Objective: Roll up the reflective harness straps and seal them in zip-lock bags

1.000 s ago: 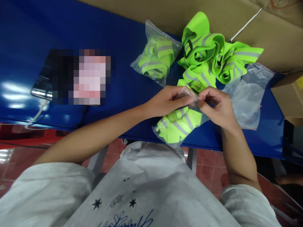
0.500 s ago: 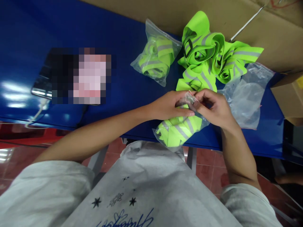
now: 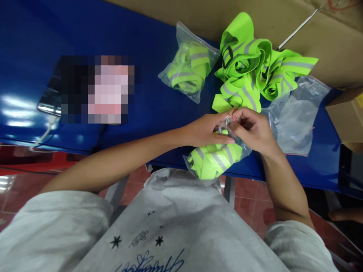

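A clear zip bag [image 3: 213, 160] with a folded neon-yellow reflective strap inside lies at the table's front edge. My left hand [image 3: 205, 130] holds the bag's upper part, its thumb across the front and its fingers behind the mouth. With thumb and fingers closed, my right hand [image 3: 251, 126] pinches the red-lined top edge of the same bag. Just beyond my hands is a loose heap of neon reflective straps [image 3: 241, 68] with grey stripes. To its left sits another filled bag [image 3: 190, 68].
Flat clear bags [image 3: 297, 117] lie right of my right hand. A small cardboard box [image 3: 347, 117] stands at the right edge, and a large cardboard surface [image 3: 283, 22] borders the back. On the left, a dark phone-like device [image 3: 52, 94] has a white cable [image 3: 47, 132].
Both hands have shifted very slightly along the bag's mouth, keeping their grip. The bag and the strap in it sit a little lower in view.
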Demonstrator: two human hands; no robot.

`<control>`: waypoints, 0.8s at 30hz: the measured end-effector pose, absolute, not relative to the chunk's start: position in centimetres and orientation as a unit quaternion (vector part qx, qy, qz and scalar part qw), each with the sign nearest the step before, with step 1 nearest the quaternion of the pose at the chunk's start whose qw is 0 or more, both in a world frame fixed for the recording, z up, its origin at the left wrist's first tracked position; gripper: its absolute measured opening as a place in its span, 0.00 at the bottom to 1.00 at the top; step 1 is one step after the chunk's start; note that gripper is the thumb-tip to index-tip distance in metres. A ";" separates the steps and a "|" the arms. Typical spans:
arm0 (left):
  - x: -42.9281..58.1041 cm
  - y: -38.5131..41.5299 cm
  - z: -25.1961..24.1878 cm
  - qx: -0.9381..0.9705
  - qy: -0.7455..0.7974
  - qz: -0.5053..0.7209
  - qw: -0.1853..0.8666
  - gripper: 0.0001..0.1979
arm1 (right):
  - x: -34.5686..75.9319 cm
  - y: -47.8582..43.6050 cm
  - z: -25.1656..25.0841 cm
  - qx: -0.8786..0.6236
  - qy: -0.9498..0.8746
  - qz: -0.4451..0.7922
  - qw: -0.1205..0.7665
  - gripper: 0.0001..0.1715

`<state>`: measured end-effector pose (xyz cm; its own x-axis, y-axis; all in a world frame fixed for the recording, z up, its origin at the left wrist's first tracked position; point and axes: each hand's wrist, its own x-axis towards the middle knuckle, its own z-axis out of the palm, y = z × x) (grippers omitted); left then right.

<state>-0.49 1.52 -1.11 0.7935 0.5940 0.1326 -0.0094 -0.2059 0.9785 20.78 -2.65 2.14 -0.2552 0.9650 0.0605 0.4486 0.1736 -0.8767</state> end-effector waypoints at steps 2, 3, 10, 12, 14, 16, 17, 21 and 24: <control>-0.5 1.5 -1.2 0.740 0.197 0.251 0.591 0.28 | 20.7 -2.6 2.1 -0.507 -0.689 0.394 0.336 0.06; -0.5 1.5 -1.3 0.742 0.197 0.250 0.590 0.28 | 20.7 -2.6 2.1 -0.504 -0.690 0.395 0.337 0.07; -0.1 1.1 -2.1 0.714 0.208 0.237 0.625 0.45 | 20.6 -2.8 1.9 -0.506 -0.715 0.356 0.327 0.17; 0.2 1.0 -2.2 0.692 0.199 0.247 0.648 0.46 | 20.5 -2.8 2.0 -0.500 -0.738 0.317 0.323 0.17; 0.3 1.2 -2.1 0.665 0.181 0.263 0.676 0.44 | 20.6 -2.7 2.0 -0.490 -0.757 0.283 0.328 0.16; 0.2 1.5 -1.7 0.649 0.170 0.254 0.697 0.39 | 20.9 -2.7 1.9 -0.491 -0.760 0.247 0.345 0.15; 0.0 1.7 -1.3 0.648 0.169 0.242 0.702 0.37 | 21.2 -2.6 1.8 -0.499 -0.756 0.225 0.359 0.13; -1.0 2.3 0.4 0.703 0.182 0.167 0.666 0.32 | 22.2 -2.8 1.3 -0.528 -0.730 0.121 0.418 0.11; -2.0 2.4 2.1 0.784 0.212 0.131 0.568 0.29 | 22.2 -3.0 1.3 -0.508 -0.725 0.073 0.459 0.12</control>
